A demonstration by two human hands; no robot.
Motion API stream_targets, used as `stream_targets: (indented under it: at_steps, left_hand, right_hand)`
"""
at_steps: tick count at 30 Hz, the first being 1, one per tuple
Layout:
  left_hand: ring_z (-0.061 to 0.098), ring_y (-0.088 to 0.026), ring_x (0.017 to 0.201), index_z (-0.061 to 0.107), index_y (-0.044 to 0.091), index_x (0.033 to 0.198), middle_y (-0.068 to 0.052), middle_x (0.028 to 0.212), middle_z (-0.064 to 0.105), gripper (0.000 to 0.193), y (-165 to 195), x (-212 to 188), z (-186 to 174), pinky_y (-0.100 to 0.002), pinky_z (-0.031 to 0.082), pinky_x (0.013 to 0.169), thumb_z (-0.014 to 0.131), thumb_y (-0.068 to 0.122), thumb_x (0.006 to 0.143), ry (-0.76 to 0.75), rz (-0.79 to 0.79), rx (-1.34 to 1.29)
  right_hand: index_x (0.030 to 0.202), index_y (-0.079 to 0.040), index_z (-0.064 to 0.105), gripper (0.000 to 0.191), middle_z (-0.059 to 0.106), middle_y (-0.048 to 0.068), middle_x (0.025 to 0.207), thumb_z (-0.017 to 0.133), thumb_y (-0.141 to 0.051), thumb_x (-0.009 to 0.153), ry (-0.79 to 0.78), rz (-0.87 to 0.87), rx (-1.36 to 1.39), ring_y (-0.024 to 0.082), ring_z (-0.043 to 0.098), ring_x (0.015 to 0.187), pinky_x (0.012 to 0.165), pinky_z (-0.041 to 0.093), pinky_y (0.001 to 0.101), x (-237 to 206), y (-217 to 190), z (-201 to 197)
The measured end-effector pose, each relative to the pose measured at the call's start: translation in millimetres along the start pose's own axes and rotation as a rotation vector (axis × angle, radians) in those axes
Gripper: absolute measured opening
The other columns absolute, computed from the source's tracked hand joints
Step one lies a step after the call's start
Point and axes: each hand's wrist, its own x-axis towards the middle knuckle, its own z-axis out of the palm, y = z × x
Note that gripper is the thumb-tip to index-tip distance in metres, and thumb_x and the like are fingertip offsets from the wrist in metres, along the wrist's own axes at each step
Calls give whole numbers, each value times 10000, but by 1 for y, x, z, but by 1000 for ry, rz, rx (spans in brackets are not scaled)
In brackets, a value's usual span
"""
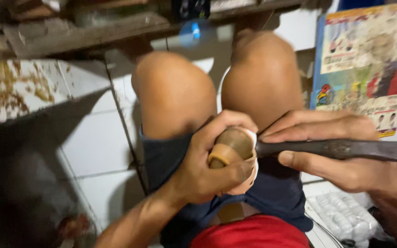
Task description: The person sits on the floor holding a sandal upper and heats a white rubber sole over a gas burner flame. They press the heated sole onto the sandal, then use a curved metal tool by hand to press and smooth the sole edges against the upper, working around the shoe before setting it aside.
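Head view, looking down over two bare knees: at lower centre of the frame the left hand [207,165] is wrapped tight around a small rounded brown object [235,146] with a pale rim, held over the dark blue shorts [171,156]. From the right, the right hand [331,151] pinches a long dark tool [345,149], thumb and fingers closed on its shaft, tip touching the brown object's rim. White floor tiles [97,142] at left, a colourful printed poster [368,64] at upper right.
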Motion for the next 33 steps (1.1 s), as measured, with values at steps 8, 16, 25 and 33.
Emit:
stream_targets:
  at_steps: [8,16,25,33]
  left_hand:
    - [647,-145,880,478,4,1369,-83,1018,644,622,13,-1,11,-289,537,729,781,100,835,-43,-162,-339]
    - [614,-163,1279,385,30,1579,-133,1411,614,1085,23,-29,50,-328,511,1169,984,189,689,82,85,-53]
    - [585,-131,1204,474,0,1503,-96,1341,616,936,1,-31,84,-310,515,1128,975,207,739,74,178,38]
    - [614,-148,1189,427,15,1556,-93,1322,620,1002,19,-26,98,-292,540,1032,944,243,730,86,108,53]
  right_hand:
    - [1111,8,743,277,766,166,1079,695,-113,866,-145,-220,-39,263,727,953,780,606,335,-3,-3,-27]
    - [1379,-35,641,540,733,147,1042,623,47,846,723,421,91,193,650,756,532,509,297,-63,180,-29]
    - [1297,8,682,403,717,154,1075,770,-20,905,1013,472,-136,190,643,908,815,514,291,-87,279,-7]
    - [1537,2,391,761,462,195,1552,675,-23,831,642,-268,302,291,462,1441,1212,353,415,-94,53,65]
